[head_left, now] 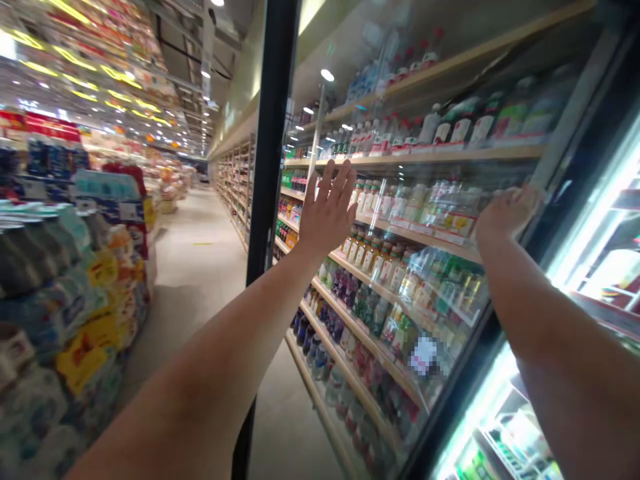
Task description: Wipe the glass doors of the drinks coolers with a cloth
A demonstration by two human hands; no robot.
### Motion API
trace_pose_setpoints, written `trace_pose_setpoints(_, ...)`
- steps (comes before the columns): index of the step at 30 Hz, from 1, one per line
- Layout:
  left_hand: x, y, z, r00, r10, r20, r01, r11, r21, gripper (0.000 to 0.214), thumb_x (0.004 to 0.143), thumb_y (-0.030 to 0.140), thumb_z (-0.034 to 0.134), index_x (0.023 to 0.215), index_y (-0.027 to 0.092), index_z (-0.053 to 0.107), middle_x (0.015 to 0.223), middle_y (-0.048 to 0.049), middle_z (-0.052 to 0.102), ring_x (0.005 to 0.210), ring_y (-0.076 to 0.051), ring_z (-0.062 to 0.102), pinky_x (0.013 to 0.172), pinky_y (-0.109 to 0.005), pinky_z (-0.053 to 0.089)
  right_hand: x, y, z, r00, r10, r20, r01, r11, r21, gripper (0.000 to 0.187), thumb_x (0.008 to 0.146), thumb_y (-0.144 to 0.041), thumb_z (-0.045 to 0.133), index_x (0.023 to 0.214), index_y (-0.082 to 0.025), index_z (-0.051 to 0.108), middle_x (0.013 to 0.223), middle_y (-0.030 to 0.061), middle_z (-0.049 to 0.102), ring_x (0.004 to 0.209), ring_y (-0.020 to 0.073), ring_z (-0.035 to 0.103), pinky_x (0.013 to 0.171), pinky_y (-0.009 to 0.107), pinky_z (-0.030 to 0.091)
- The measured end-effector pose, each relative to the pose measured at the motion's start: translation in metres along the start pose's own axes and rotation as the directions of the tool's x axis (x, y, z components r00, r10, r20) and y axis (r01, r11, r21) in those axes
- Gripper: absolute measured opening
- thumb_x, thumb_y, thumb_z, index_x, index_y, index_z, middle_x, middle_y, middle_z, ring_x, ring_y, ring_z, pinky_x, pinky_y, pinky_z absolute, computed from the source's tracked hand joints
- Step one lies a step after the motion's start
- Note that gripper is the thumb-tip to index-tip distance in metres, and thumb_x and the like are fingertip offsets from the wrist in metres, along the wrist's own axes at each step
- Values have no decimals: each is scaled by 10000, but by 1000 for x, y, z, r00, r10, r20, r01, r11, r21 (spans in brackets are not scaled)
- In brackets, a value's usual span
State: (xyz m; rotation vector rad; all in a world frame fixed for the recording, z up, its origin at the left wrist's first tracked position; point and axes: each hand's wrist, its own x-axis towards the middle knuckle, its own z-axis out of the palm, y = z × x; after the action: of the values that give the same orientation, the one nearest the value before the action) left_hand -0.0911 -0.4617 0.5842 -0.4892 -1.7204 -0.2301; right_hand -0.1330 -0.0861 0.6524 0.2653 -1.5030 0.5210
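A tall glass door [450,227] in a black frame [273,133] stands in front of me. My left hand [327,210] is raised to the glass, palm toward it, fingers stretched and apart. Farther right, my right hand [510,210] is at the glass near the door's right frame. Its fingers look slightly bent and are blurred; I see nothing held in it. Neither hand's exact contact with the glass can be made out. Rows of drink bottles [385,263] on wooden shelves show in the glass, along with reflected ceiling lights.
A lit cooler with racks of goods [520,440] lies at the right, beyond the frame. To the left, stacked packaged goods [90,313] line an aisle floor [193,267] that runs into the distance. Long shelves [235,183] border the aisle's right side.
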Motion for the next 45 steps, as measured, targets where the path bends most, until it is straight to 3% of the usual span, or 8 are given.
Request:
trace_pose_setpoints(4, -1, -1, 2, 1000, 8, 7, -8, 1000, 25, 623, 1027, 332, 382, 1614, 161, 258, 1688, -55, 179, 1584, -258, 52, 1319, -517, 27, 8, -47, 33, 953, 282, -106, -290, 954, -73, 581, 943, -422, 280, 1467, -254, 465, 1636, 103, 296, 1565, 275, 166, 1291, 450, 76)
trace_pose_setpoints(10, -2, -2, 3, 1000, 7, 6, -7, 1000, 21, 622, 1032, 323, 361, 1621, 166, 236, 1692, -42, 170, 1585, -249, 29, 1320, -504, 13, 11, -143, 73, 999, -7, 48, 8, 1000, -23, 563, 977, -409, 285, 1490, -245, 448, 1656, 47, 284, 1563, 265, 152, 1291, 512, 61)
trace_pose_setpoints(16, -2, -4, 4, 1000, 16, 11, -17, 999, 43, 608, 1043, 325, 328, 1621, 160, 235, 1695, -34, 164, 1584, -251, 25, 1319, -494, 11, 17, -193, 92, 945, -244, 217, 247, 969, 14, 595, 973, -373, 264, 1487, -141, 453, 1647, 59, 313, 1550, 223, 150, 1301, 475, 62)
trace_pose_setpoints(20, -2, -7, 7, 1000, 26, 8, -26, 996, 84, 611, 1048, 345, 311, 1616, 134, 238, 1694, -47, 169, 1583, -264, 44, 1319, -499, 22, 31, -167, 73, 893, -338, 298, 348, 937, 21, 571, 1027, -404, 266, 1533, -167, 384, 1664, 50, 279, 1554, 175, 130, 1293, 444, 75)
trace_pose_setpoints(26, -3, -9, 10, 999, 32, 9, -32, 994, 100, 641, 1028, 340, 322, 1626, 154, 189, 1699, -43, 140, 1585, -255, 20, 1317, -511, 40, 36, -74, 24, 955, -206, 213, 230, 969, -93, 589, 1093, -386, 297, 1541, -4, 308, 1664, 203, 208, 1551, 265, 149, 1268, 564, 106)
trace_pose_setpoints(32, -2, -9, 11, 999, 41, -18, -38, 993, 115, 662, 1003, 335, 356, 1615, 141, 196, 1692, -43, 169, 1584, -266, 80, 1314, -548, 106, -42, 5, -8, 998, -61, -6, 59, 980, -188, 618, 1081, -372, 279, 1536, 40, 350, 1603, 283, 305, 1538, 316, 254, 1252, 572, 203)
trace_pose_setpoints(39, -3, -11, 14, 998, 47, -33, -42, 992, 116, 639, 1024, 327, 337, 1624, 160, 190, 1695, -44, 165, 1584, -266, 66, 1316, -526, 76, -161, 21, -32, 998, -29, -56, 14, 965, -262, 618, 1044, -418, 341, 1548, -65, 394, 1579, 245, 383, 1516, 348, 320, 1221, 643, 278)
trace_pose_setpoints(45, -4, -10, 13, 999, 46, -23, -44, 993, 105, 625, 1040, 330, 314, 1624, 142, 196, 1696, -61, 154, 1583, -281, 55, 1312, -545, 54, -147, 13, -26, 999, 9, -46, -20, 971, -239, 630, 1047, -409, 312, 1517, -2, 420, 1572, 289, 365, 1521, 348, 303, 1241, 602, 260)
